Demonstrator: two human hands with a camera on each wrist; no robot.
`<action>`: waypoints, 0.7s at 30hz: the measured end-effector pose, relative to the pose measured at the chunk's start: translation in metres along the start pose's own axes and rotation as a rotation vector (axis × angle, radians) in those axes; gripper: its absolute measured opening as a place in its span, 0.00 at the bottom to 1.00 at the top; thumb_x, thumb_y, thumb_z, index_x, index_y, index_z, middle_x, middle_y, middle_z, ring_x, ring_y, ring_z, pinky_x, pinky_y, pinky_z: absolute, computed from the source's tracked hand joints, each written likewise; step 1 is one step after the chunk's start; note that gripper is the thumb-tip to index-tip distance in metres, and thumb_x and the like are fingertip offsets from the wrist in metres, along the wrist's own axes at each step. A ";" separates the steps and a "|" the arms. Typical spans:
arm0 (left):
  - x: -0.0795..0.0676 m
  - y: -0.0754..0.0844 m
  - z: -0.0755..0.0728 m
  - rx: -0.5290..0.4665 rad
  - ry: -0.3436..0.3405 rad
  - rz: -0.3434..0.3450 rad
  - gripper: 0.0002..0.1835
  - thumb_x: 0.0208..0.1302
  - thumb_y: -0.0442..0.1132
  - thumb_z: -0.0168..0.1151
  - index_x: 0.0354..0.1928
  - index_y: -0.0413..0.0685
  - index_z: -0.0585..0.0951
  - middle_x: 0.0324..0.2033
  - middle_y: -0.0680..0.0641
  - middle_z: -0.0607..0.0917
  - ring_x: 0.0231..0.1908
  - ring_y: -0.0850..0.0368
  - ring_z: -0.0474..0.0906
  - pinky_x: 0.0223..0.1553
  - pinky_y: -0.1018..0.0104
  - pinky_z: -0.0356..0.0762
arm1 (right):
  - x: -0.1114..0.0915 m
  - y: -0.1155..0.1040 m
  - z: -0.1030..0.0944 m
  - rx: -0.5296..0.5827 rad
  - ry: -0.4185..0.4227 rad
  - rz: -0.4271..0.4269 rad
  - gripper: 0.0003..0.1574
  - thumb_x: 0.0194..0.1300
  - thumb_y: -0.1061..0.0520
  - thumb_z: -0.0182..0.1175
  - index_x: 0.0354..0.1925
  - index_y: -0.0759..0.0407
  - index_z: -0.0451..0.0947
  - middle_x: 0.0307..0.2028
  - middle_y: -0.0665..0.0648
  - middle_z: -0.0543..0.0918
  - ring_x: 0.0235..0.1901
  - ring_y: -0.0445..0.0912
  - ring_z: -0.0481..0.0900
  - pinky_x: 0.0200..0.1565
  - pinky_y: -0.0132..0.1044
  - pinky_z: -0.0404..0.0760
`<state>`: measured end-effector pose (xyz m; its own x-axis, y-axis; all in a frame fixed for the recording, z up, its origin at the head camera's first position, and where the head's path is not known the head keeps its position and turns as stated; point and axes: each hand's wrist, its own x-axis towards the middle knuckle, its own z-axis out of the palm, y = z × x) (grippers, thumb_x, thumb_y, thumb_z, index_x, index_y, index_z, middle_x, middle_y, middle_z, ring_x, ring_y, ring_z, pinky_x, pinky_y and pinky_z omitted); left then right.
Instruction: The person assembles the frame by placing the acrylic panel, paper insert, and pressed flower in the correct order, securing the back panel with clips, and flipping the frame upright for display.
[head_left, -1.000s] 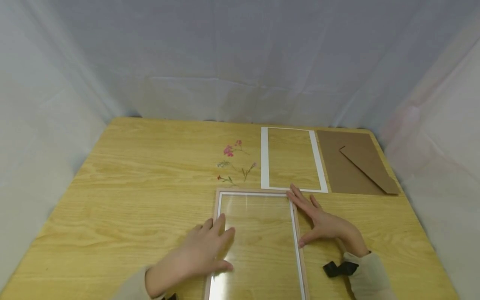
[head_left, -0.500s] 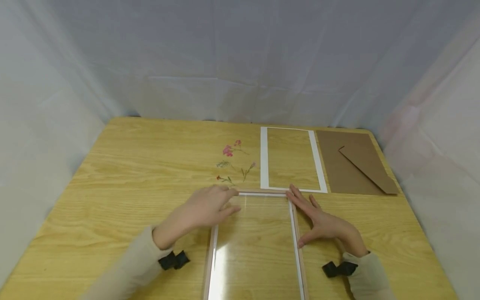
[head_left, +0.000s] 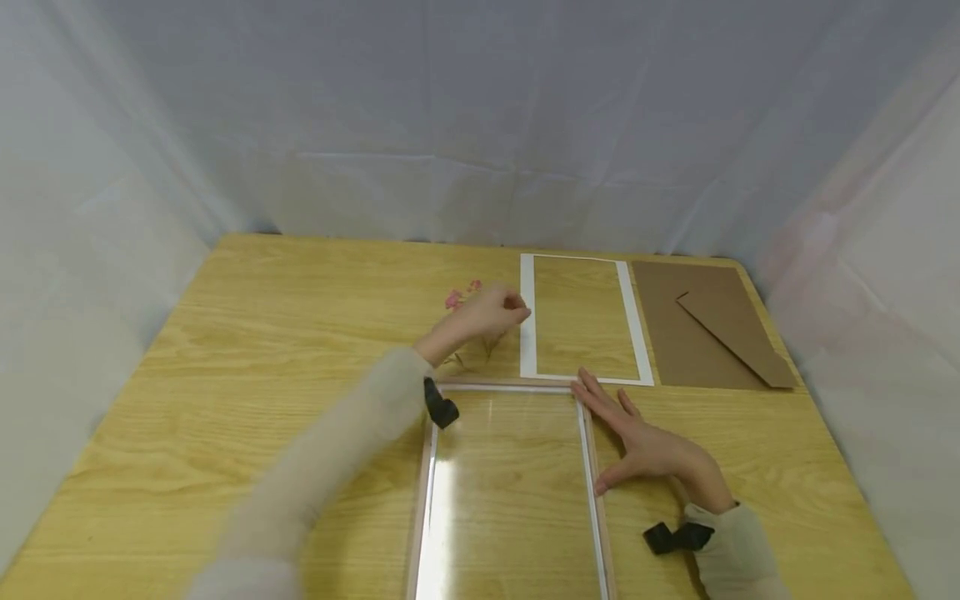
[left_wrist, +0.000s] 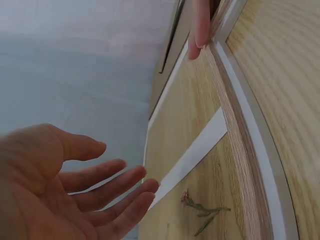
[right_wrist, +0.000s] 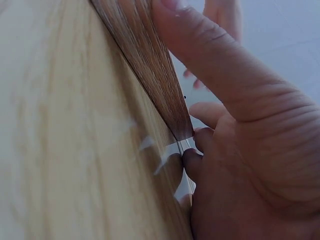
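A light wooden picture frame (head_left: 422, 517) with a white inner edge lies at the front, a clear pane (head_left: 517, 483) in it. My right hand (head_left: 652, 446) rests against its far right corner, fingers spread, the thumb touching the right side. My left hand (head_left: 487, 312) hovers beyond the frame over the dried flowers, fingers loosely bent and holding nothing in the left wrist view. Pink blossoms (head_left: 454, 299) show beside it. A small pinkish sprig with a green stem (left_wrist: 202, 207) lies below the hand in the left wrist view; the other flowers are mostly hidden.
Right of the flowers lies a white rectangular mat (head_left: 528, 333) with a cut-out middle. Beside it is a brown backing board (head_left: 667, 350) with a stand leg (head_left: 738, 329). Pale curtains (head_left: 480, 125) enclose the table (head_left: 300, 333) at the back and sides.
My left hand has moved from the frame's left side up past its far left corner to over the flowers. My right hand has stayed at the frame's right corner.
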<state>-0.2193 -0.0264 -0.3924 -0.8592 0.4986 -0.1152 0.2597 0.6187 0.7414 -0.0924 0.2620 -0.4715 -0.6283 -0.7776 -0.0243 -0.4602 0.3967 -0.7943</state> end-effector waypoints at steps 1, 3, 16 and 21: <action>0.007 -0.002 0.002 -0.007 0.024 -0.026 0.14 0.72 0.40 0.56 0.46 0.35 0.82 0.43 0.41 0.85 0.42 0.50 0.80 0.46 0.59 0.80 | 0.000 0.000 0.000 0.000 -0.002 0.004 0.82 0.46 0.48 0.80 0.79 0.61 0.32 0.77 0.65 0.24 0.75 0.60 0.25 0.66 0.66 0.20; 0.019 -0.003 0.007 0.007 0.077 -0.082 0.13 0.70 0.40 0.58 0.44 0.36 0.81 0.42 0.42 0.83 0.40 0.51 0.78 0.44 0.59 0.79 | 0.001 0.000 0.000 -0.004 -0.003 0.001 0.82 0.46 0.48 0.79 0.79 0.61 0.32 0.76 0.65 0.24 0.75 0.60 0.25 0.66 0.66 0.20; 0.083 0.011 0.058 0.464 0.181 -0.536 0.30 0.67 0.54 0.60 0.59 0.35 0.75 0.50 0.35 0.76 0.46 0.43 0.75 0.43 0.54 0.79 | -0.001 -0.003 0.001 -0.022 0.010 -0.040 0.81 0.46 0.48 0.79 0.78 0.65 0.34 0.76 0.69 0.26 0.75 0.64 0.26 0.64 0.71 0.21; 0.095 0.016 0.066 0.438 0.182 -0.646 0.31 0.72 0.50 0.52 0.66 0.32 0.70 0.55 0.32 0.74 0.50 0.41 0.74 0.40 0.55 0.79 | 0.000 -0.003 0.003 -0.013 0.003 -0.041 0.80 0.47 0.46 0.79 0.78 0.65 0.34 0.76 0.69 0.25 0.75 0.62 0.27 0.65 0.69 0.20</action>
<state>-0.2680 0.0713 -0.4349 -0.9474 -0.1230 -0.2955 -0.1965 0.9523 0.2334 -0.0887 0.2593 -0.4707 -0.6105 -0.7919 0.0094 -0.4932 0.3709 -0.7869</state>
